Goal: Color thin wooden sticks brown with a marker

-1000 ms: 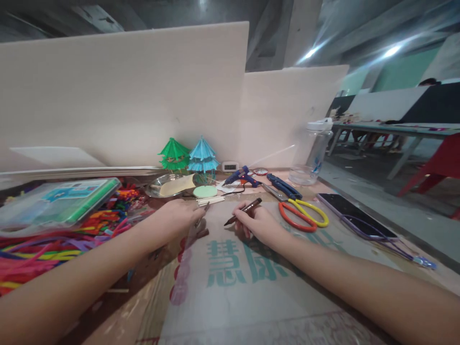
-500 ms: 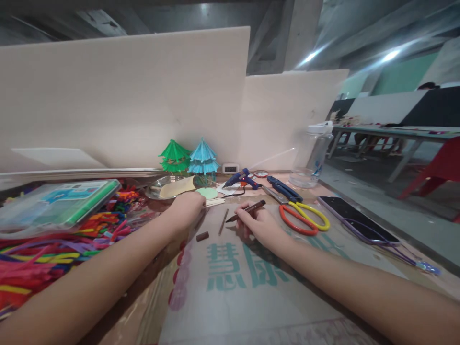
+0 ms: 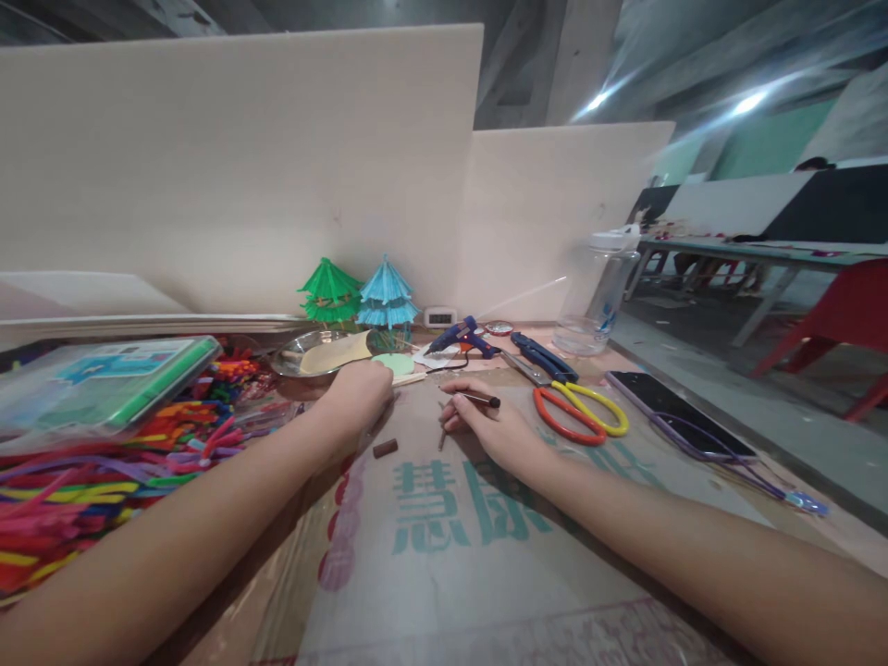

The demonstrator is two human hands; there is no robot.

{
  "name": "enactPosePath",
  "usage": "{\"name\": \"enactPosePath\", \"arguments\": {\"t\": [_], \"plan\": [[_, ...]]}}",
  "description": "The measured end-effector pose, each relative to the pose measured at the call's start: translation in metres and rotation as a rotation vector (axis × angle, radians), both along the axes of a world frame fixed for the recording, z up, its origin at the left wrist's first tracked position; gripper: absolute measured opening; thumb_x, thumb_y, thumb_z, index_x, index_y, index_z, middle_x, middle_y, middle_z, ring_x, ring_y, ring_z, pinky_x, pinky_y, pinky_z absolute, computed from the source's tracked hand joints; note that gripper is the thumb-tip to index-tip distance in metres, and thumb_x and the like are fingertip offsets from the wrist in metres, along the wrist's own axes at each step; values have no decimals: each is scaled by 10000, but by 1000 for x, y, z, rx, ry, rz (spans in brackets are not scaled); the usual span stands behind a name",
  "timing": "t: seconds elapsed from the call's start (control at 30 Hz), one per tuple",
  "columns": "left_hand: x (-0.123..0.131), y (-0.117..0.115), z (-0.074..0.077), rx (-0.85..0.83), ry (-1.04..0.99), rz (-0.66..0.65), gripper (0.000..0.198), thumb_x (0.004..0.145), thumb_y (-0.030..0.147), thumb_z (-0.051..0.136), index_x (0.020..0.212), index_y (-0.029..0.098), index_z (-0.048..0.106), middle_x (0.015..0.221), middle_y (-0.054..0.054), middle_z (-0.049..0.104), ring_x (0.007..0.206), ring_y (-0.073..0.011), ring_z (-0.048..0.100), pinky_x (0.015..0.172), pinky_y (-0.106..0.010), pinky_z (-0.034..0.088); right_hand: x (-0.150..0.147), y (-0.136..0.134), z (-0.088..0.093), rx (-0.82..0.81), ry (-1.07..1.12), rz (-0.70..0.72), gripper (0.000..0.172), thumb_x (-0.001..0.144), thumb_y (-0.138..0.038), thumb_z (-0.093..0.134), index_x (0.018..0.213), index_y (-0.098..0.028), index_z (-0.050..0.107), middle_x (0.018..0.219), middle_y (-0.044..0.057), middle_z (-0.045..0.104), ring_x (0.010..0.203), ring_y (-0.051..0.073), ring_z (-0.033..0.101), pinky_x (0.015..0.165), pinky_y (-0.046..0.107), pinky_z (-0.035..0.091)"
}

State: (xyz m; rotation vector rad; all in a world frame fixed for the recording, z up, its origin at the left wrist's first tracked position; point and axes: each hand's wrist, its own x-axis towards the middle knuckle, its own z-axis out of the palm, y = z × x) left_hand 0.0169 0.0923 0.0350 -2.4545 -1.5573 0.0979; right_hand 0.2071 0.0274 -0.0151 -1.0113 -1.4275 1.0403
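In my right hand [image 3: 482, 421] is a brown marker [image 3: 489, 400], uncapped, lying between thumb and fingers with its dark end outward. The same hand's fingertips meet a thin brown stick [image 3: 442, 437] on the sheet. Just left of it lies the brown marker cap [image 3: 386, 449]. My left hand [image 3: 367, 384] is closed, farther left, next to several pale wooden sticks [image 3: 409, 378] and a pale green disc [image 3: 395, 363]; its fingertips are hidden. Beneath both hands spreads a translucent sheet [image 3: 444, 592] with green characters showing.
Behind stand a green paper tree [image 3: 326, 294], a blue one [image 3: 387, 294], a metal dish [image 3: 288, 363] and a glue gun [image 3: 462, 339]. Scissors [image 3: 569, 421], blue pliers [image 3: 545, 356], a phone [image 3: 676, 416] and a bottle [image 3: 589, 301] are right; pipe cleaners [image 3: 76, 499] and a plastic case [image 3: 104, 388] left.
My right fingers have come to the thin brown stick, which sits slightly farther right. The marker has swung from pointing down at the sheet to lying flatter. The view has tilted slightly.
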Motion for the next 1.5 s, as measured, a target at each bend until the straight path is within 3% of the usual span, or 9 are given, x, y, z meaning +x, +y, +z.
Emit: {"name": "enactPosePath", "arguments": {"t": [0.23, 0.37, 0.47, 0.6, 0.7, 0.87, 1.1, 1.3, 1.5], "plan": [[16, -34, 24, 123, -168, -15, 279, 931, 277, 426, 898, 148, 671, 867, -103, 699, 836, -236, 650, 719, -313, 460, 3, 6, -8, 49, 33, -62, 277, 838, -403, 559, 1052, -227, 541, 842, -6, 604, 698, 136, 669, 689, 290, 535], [29, -64, 15, 37, -210, -123, 278, 888, 298, 452, 789, 193, 689, 754, -44, 707, 653, -180, 622, 568, -258, 392, 4, 1, -1, 32, 90, -8, 288, 809, -407, 605, 1024, -229, 531, 832, -7, 619, 717, 149, 656, 696, 304, 544], [35, -76, 7, 2, -203, -168, 277, 880, 292, 473, 747, 206, 700, 722, -36, 706, 617, -170, 611, 573, -256, 393, 4, -4, 7, 15, 74, 0, 264, 762, -399, 653, 924, -213, 558, 793, -6, 618, 714, 145, 634, 692, 288, 531], [27, -67, 11, -4, -150, -131, 277, 901, 347, 483, 836, 214, 717, 806, -57, 723, 724, -198, 651, 632, -266, 427, 4, -3, 11, -77, 98, -24, 279, 763, -477, 621, 805, -225, 508, 619, -38, 563, 549, 132, 555, 546, 267, 493], [12, -49, 18, 33, -80, 11, 309, 884, 354, 519, 841, 117, 714, 868, -165, 715, 821, -270, 667, 684, -311, 450, 5, 3, 8, -32, 45, -119, 314, 766, -523, 601, 743, -233, 484, 542, -56, 490, 485, 125, 493, 488, 252, 439], [-3, -31, 17, -70, -17, 78, 204, 844, 322, 593, 805, 163, 713, 855, -108, 724, 838, -250, 676, 712, -293, 475, 6, 12, -1, 36, 56, -142, 354, 769, -572, 580, 706, -243, 464, 505, -58, 444, 479, 135, 470, 502, 263, 432], [28, -25, 10, -215, -43, 101, 282, 937, 352, 571, 1127, 146, 596, 1103, -76, 626, 939, -198, 629, 810, -392, 546, 9, 10, 2, 76, 68, -208, 336, 802, -560, 556, 738, -238, 483, 573, -40, 508, 557, 150, 541, 595, 282, 468], [61, -31, 12, -332, -132, 40, 320, 936, 352, 571, 1190, 156, 568, 1185, -91, 593, 1009, -222, 611, 851, -423, 536, 14, 9, 7, 151, 22, -250, 337, 841, -532, 512, 676, -245, 449, 556, -26, 487, 564, 163, 509, 601, 291, 438], [65, -27, 9, -409, -250, 24, 324, 931, 340, 580, 1201, 161, 565, 1205, -89, 583, 1024, -231, 606, 851, -422, 538, 14, 10, 5, 135, 18, -267, 340, 836, -554, 510, 705, -243, 470, 562, -23, 516, 569, 164, 525, 590, 289, 443]]}}
